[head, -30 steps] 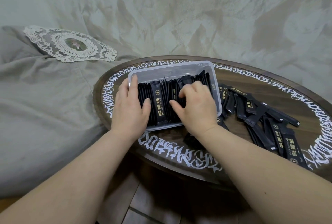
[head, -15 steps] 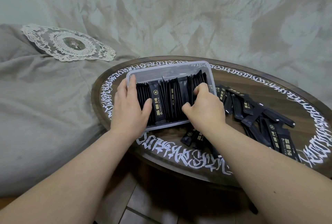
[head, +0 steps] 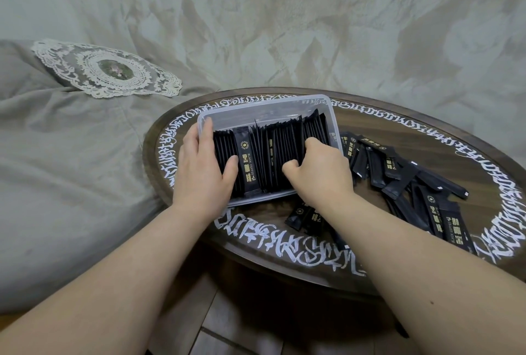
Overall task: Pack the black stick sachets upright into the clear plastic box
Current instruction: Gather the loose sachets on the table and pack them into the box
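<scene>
Plastic box point(head: 264, 108): L hand point(head: 203, 172) flat vs sachets point(head: 273, 155); R hand point(head: 320, 173) curled, seemingly pinching some.

Black stick sachets point(head: 273, 152) packed on edge, filling clear plastic box point(head: 264, 105); loose sachets point(head: 398, 175) beside.

The right hand point(head: 318, 172) moves from the middle of the row of sachets point(head: 280, 155) in the box point(head: 264, 107) toward the right of the frame, now curled against the row's right end. More loose sachets point(head: 304, 216) show below the box, lower centre.
</scene>
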Motion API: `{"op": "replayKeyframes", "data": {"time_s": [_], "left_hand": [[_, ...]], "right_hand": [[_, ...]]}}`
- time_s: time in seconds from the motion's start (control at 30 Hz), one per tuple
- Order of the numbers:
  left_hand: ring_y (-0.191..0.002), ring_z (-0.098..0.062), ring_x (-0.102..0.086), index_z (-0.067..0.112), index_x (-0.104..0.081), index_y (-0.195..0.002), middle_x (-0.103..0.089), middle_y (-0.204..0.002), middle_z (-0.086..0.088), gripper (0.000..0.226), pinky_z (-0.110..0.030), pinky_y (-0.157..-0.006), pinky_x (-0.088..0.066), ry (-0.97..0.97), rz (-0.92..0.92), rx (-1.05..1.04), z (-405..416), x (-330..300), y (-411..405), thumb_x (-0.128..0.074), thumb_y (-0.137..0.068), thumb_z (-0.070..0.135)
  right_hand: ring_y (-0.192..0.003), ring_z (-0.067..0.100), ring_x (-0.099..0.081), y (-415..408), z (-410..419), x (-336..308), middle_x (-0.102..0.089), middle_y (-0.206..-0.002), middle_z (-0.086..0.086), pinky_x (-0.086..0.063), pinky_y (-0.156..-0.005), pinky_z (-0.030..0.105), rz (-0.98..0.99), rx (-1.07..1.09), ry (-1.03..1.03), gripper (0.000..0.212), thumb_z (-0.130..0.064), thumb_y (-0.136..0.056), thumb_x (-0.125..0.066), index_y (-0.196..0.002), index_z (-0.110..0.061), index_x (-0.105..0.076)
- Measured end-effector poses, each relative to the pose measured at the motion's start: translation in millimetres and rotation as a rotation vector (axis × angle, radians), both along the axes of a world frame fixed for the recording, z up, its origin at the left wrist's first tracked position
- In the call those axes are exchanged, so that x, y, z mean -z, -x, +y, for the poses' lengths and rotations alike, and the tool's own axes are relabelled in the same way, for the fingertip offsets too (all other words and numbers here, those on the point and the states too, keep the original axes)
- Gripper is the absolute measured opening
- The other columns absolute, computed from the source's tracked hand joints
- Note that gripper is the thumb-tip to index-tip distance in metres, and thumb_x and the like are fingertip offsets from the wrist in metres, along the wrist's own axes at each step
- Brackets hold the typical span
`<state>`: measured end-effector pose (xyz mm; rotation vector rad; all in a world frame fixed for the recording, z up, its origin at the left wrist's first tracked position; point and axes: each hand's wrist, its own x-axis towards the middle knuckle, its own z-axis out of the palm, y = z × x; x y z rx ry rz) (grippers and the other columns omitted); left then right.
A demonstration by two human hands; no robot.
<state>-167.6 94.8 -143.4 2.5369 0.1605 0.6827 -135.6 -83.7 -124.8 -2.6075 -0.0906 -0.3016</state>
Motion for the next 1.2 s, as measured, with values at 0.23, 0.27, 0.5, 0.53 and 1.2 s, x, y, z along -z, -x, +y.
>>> {"op": "replayKeyframes", "data": {"time_s": [0.23,0.27,0.5,0.53,1.2], "left_hand": [[-0.141,-0.029,-0.023,0.008,-0.019,-0.151,-0.023,-0.153,-0.016,0.065,-0.036,-0.114,-0.019,0.045,-0.039,0.047,2.8,1.4,-1.1,-0.039,-0.098,0.039],[-0.141,-0.029,-0.023,0.008,-0.019,-0.151,-0.024,-0.153,-0.016,0.069,-0.037,-0.114,-0.019,0.061,-0.039,0.050,2.8,1.3,-0.8,-0.034,-0.096,0.046],[-0.142,-0.023,-0.017,0.014,-0.010,-0.153,-0.016,-0.156,-0.007,0.085,-0.037,-0.114,-0.020,0.028,-0.006,0.001,2.0,1.3,-1.0,-0.049,-0.088,0.054],[-0.142,-0.023,-0.017,0.015,-0.009,-0.153,-0.016,-0.155,-0.006,0.088,-0.037,-0.114,-0.020,0.012,-0.004,-0.009,1.5,1.6,-1.5,-0.052,-0.087,0.054],[-0.128,-0.024,-0.041,0.024,-0.004,-0.154,-0.021,-0.151,0.000,0.093,-0.040,-0.094,-0.040,-0.037,-0.018,-0.024,1.3,-1.8,0.7,-0.061,-0.085,0.052]], "right_hand": [[-0.077,0.021,-0.059,14.6,24.1,-5.6,-0.064,-0.078,-0.001,-0.049,-0.072,0.033,-0.100,-0.251,-0.091,0.022,-0.037,-0.090,-0.056,-0.092,-0.017,-0.063],[-0.084,0.019,-0.061,17.1,31.2,-3.1,-0.067,-0.088,-0.001,-0.049,-0.078,0.034,-0.086,-0.312,-0.067,0.028,-0.042,-0.090,-0.057,-0.103,-0.018,-0.065],[-0.091,0.016,-0.061,15.9,29.4,4.3,-0.067,-0.102,-0.002,-0.049,-0.087,0.036,-0.190,-0.308,-0.139,0.027,-0.033,-0.090,-0.061,-0.112,-0.018,-0.065],[-0.090,0.016,-0.061,12.6,24.0,4.6,-0.067,-0.098,-0.002,-0.049,-0.086,0.037,-0.202,-0.236,-0.150,0.022,-0.032,-0.090,-0.061,-0.106,-0.018,-0.066],[-0.099,0.020,-0.056,2.4,20.6,11.0,-0.060,-0.105,0.002,-0.044,-0.084,0.033,-0.151,-0.290,0.109,0.040,-0.032,-0.098,-0.048,-0.136,-0.019,-0.047]]}}
